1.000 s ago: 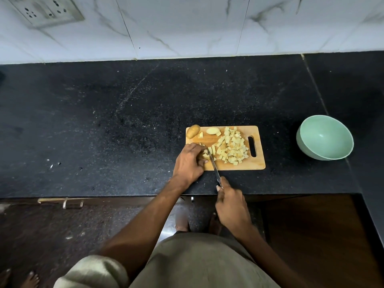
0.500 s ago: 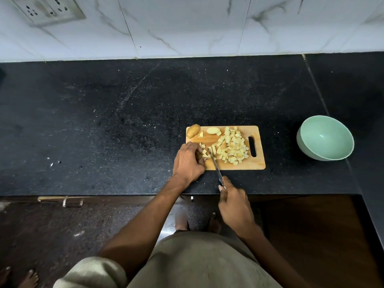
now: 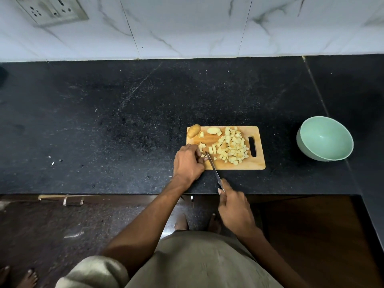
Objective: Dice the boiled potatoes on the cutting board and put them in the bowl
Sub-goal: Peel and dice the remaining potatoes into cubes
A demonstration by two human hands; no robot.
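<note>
In the head view, a knife (image 3: 214, 170) is gripped by the right hand (image 3: 235, 210), its blade over the wooden cutting board (image 3: 239, 165). A potato piece, mostly hidden, is held by the curled left hand (image 3: 188, 162). Diced potatoes (image 3: 231, 147) are heaped on the board; the green bowl (image 3: 325, 139) is set well apart.

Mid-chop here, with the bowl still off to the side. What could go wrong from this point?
1. The left hand pins the potato piece right beside the knife blade; a slip could nick its fingers.
2. The diced pile is wide, and loose cubes may scatter onto the counter when moved.
3. The bowl stands apart from the cutting board, so cubes could drop in transfer.
</note>
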